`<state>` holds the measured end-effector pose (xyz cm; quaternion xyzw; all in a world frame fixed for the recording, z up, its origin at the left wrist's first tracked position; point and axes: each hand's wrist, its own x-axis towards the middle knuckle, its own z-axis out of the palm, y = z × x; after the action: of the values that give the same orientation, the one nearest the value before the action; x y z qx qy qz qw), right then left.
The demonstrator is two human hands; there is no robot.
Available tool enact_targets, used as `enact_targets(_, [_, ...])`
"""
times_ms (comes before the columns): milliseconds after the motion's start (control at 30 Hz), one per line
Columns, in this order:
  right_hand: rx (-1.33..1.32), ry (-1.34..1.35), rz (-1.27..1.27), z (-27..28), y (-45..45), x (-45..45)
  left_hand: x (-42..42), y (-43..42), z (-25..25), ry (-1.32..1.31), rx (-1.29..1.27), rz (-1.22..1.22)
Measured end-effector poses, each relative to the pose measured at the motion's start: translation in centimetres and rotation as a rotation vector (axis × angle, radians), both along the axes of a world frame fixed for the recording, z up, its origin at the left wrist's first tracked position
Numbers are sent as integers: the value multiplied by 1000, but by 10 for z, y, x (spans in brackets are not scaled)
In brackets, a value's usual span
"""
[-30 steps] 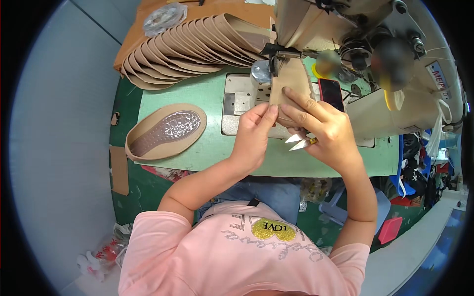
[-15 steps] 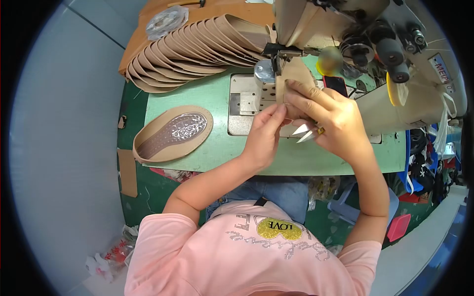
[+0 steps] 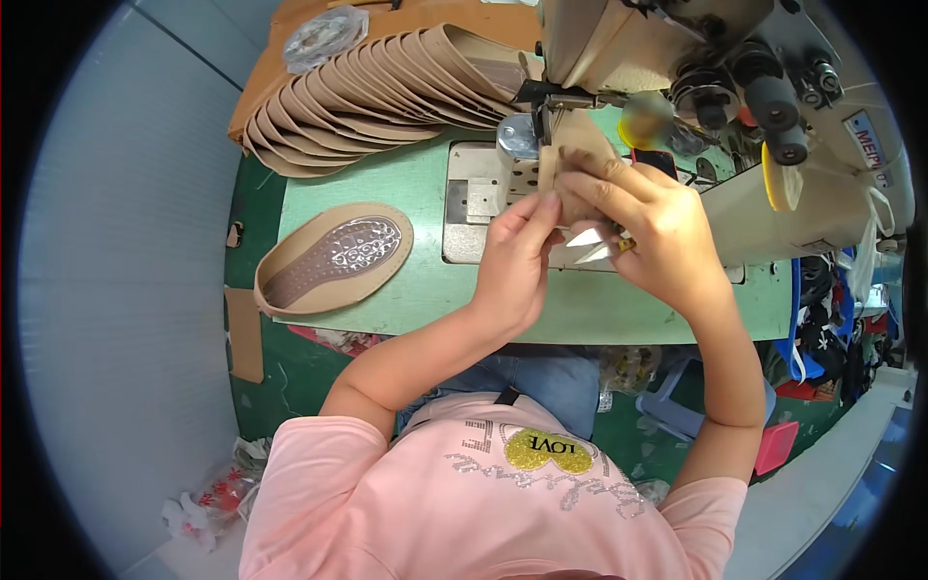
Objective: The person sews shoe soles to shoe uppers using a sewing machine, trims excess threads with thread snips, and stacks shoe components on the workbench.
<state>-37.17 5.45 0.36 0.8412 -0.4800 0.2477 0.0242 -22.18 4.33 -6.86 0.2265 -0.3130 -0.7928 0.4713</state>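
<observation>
Under the head of a sewing machine, a beige shoe piece lies against the machine's round post. My left hand pinches the near edge of that piece between thumb and fingers. From the right, my right hand presses its outstretched fingers on the same piece. Tucked in its lower fingers is a pair of small scissors, with the pale blades apart and pointing left. My fingers hide much of the piece's near end.
A beige shoe with a patterned insole lies left on the green table. Behind it stands a nested row of similar beige shoes. A crumpled clear plastic bag sits at the back. Right of my hand is a dark phone-like object.
The scissors have shifted slightly up and left with my right hand, and their blades look a little wider apart. My left fingertips have moved slightly up along the piece. The view has shifted slightly.
</observation>
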Motion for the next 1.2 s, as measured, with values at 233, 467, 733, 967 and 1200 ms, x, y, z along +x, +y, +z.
enact_targets(233, [50,-33,-33,1,-13,-3,-6,-14,2,13,-23,24])
enact_targets(467, [45,-27,-3,5,-16,-5,-13,-8,-4,-35,41,82])
enact_targets(733, [-127,200,92,4,-4,-13,-15,-11,-12,-12,22,83])
enact_targets(967, [-100,354,-61,5,12,-1,-4,-4,9,-59,164,10])
enact_targets(1200, [60,321,-80,15,11,12,15,0,25,-137,252,-33])
